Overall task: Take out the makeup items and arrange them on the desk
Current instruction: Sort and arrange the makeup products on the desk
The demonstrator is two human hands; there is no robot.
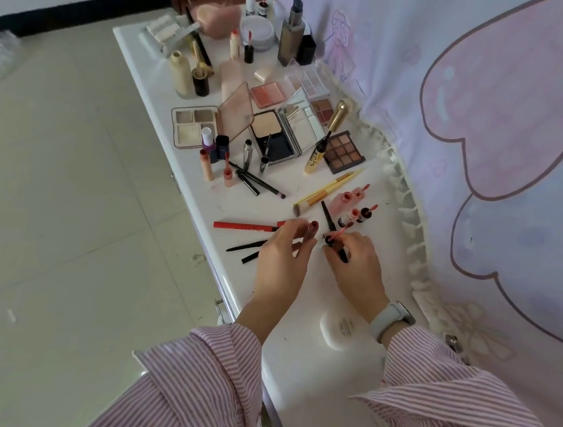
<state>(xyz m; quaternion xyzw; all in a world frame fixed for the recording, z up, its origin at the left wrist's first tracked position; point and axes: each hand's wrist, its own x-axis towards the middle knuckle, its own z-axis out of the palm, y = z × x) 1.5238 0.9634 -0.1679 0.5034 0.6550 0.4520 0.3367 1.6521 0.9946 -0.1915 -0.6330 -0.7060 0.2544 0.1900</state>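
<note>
1. Head view. Left hand point(283, 248) pinches a dark red tube point(312, 231) between thumb and fingers, just above the desk point(292, 369).
2. Right hand point(355, 258) pinches a black-handled applicator wand point(338, 234), pink tip up; tube and wand sit close but apart.
3. Progress, judged: well along. Palettes point(344, 150), a compact point(274, 133), a foundation bottle point(292, 37), a mascara point(327, 138), a brush point(327, 192) and small lip tints point(355, 213) already cover the desk.
4. Left to do: place the held pair. No makeup bag in sight, so remaining items cannot be told.
5. Nearby: a red pencil point(244, 227) and black liners point(246, 244) lie beside the left hand, crowding the landing spot.
6. Curtain point(487, 130) hangs along the right edge.
</note>
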